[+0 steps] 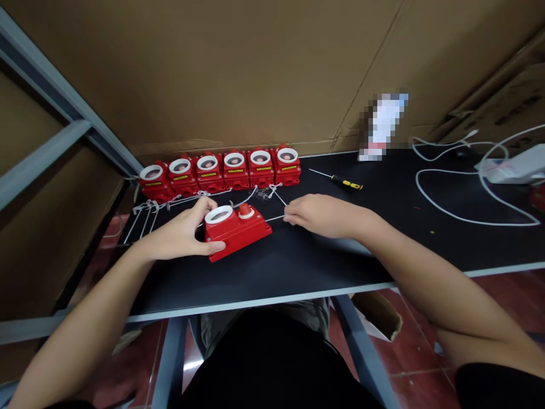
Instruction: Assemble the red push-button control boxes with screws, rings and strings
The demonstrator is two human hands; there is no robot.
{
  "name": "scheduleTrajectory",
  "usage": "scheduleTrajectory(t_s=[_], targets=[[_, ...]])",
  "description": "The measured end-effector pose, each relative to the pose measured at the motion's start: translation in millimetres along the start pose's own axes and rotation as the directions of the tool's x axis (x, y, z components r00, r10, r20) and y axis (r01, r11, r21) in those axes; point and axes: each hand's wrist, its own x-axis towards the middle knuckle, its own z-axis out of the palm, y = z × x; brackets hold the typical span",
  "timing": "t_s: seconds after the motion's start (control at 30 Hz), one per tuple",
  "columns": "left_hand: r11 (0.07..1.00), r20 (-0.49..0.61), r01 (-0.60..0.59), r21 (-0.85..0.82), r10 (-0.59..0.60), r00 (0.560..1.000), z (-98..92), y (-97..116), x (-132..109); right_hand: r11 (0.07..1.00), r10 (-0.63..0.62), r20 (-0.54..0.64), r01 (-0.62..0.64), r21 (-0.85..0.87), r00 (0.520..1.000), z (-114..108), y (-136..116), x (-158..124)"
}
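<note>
A long black table (310, 278) with a pale grey front edge crosses the middle of the frame in front of you, its right end rising slightly in view. Just left of centre is a red box (238, 238) with a white ring and a red knob on top, tilted toward the lower left. Your left hand (189, 230) grips its left end, thumb along the near side. Your right hand (317, 216), at the centre, has its fingers closed on a white string (276, 218) beside the box's right end.

Behind, left of centre, six similar red boxes (234, 177) stand side by side in a row near the back of the table, with more white cords (147, 218) trailing at the left. A black and yellow screwdriver (347, 183) lies right of the row. Farther right, a white cable (494, 224) loops over the surface, near a pale object (517, 165) at the right edge. A blurred-out upright patch (383, 125) hides something at upper right.

A brown cardboard wall (255, 74) fills the top of the frame. Grey metal bars (63, 91) slant down the upper left. Below the table, grey legs (172, 346) stand over a reddish tiled floor (417, 363), with an open carton (378, 312) at lower right.
</note>
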Motion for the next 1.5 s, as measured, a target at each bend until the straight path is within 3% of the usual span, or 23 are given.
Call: scheduleTrajectory(t_s=[0.1, 0.23, 0.47, 0.7, 0.87, 1.03, 1.23, 1.37, 1.5], targets=[[0.999, -0.067, 0.029, 0.037, -0.027, 0.997, 8.3, 9, 0, 0.982, 0.077, -0.100, -0.093, -0.163, 0.992, 6, -8, -4], [0.995, -0.099, 0.054, 0.084, -0.045, 0.994, 6.5, 8, -4, 0.972, 0.062, -0.064, -0.075, -0.223, 0.996, 15, -21, -4], [0.981, -0.097, 0.145, 0.128, -0.133, 0.986, -19.2, -3, -18, 0.986, -0.029, 0.013, 0.031, -0.164, 0.999, 20, -22, 0], [0.982, -0.237, 0.175, 0.066, -0.155, 0.959, -13.3, 0, -14, 0.973, -0.226, 0.029, 0.224, 0.053, 0.974, 19, -8, -2], [0.999, -0.324, -0.007, -0.044, -0.008, 0.946, 0.0, -2, -8, 0.885, -0.367, -0.113, 0.384, 0.262, 0.923, 25, -7, -1], [0.993, -0.266, -0.073, 0.088, 0.094, 0.959, 8.7, 11, -11, 0.791, -0.297, -0.284, 0.401, 0.462, 0.912, 30, -14, -1], [0.975, -0.173, -0.160, 0.152, 0.186, 0.967, 22.4, 9, -9, 0.646, -0.223, -0.262, 0.344, 0.682, 0.939, 40, -22, 3], [0.980, -0.121, -0.161, 0.116, 0.175, 0.977, 29.0, 7, -6, 0.625, -0.202, -0.252, 0.323, 0.711, 0.946, 46, -22, 8], [0.958, -0.229, -0.245, 0.149, 0.275, 0.934, 21.0, 12, -11, 0.626, -0.203, -0.247, 0.320, 0.711, 0.947, 45, -21, 7]])
